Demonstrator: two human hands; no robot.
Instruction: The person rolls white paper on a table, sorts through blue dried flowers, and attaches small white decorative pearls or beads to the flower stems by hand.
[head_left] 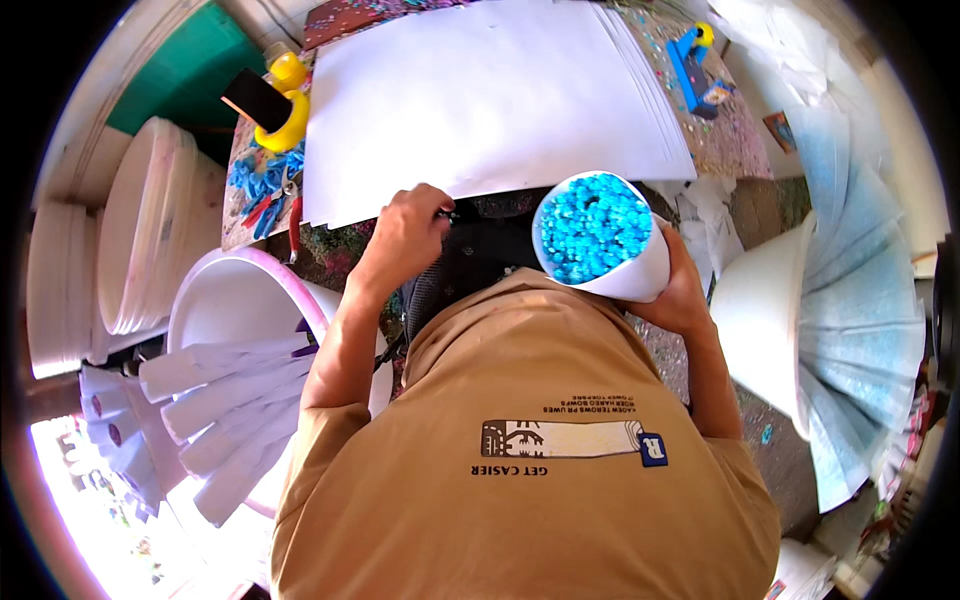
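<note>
Right grip [683, 278]: holds white container [648, 272] of blue pieces [592, 228] to its left. Left grip [412, 228]: curled, contents unclear; white sheets [490, 100] lie beyond. Brown shirt [530, 530], behind both, bears dark lettering.

A white, round-mouthed container [645, 272] leans, mouth upward, filled with glossy bright-blue bead-like pieces [592, 228], right of centre.

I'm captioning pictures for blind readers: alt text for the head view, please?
A person's right hand holds a white container full of bright blue pieces; the curled left hand is near a table bearing large stacked white sheets.
</note>
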